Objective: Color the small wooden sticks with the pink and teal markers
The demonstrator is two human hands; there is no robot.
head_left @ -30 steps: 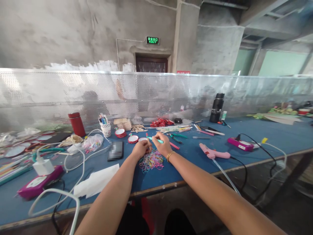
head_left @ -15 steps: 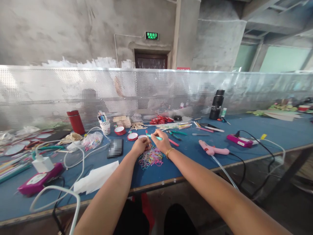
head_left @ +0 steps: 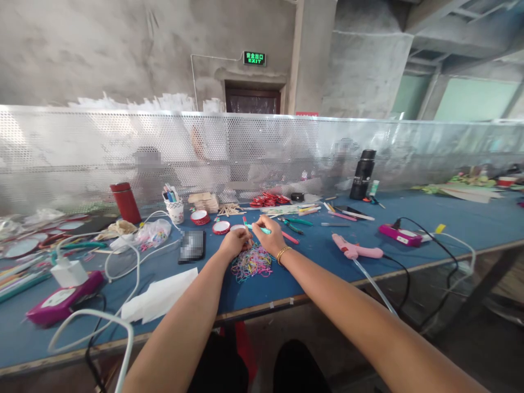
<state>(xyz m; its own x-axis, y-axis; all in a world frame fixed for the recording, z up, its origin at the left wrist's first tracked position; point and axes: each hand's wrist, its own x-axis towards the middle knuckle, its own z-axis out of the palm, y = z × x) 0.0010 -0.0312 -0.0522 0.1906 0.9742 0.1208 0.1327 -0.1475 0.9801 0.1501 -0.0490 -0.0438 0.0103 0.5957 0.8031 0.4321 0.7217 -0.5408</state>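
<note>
Both my hands meet over a heap of coloured rubber bands (head_left: 251,263) on the blue table (head_left: 319,262). My left hand (head_left: 234,243) is closed round a red stick (head_left: 245,224) that points up and away. My right hand (head_left: 270,234) pinches a teal stick (head_left: 262,230) held crosswise against it; a gold bangle sits on that wrist. The fingertips of both hands touch each other above the bands.
A pink glue gun (head_left: 355,250) with cable lies right of my hands. Left are a phone (head_left: 192,245), white paper (head_left: 159,297), white cables and a magenta box (head_left: 61,302). Behind stand tape rolls (head_left: 221,227), a pen cup (head_left: 175,210), a red flask (head_left: 124,203), a black flask (head_left: 362,174) and a perforated metal screen (head_left: 262,153).
My hands have stayed over the rubber bands with the sticks in them; only the view has shifted slightly.
</note>
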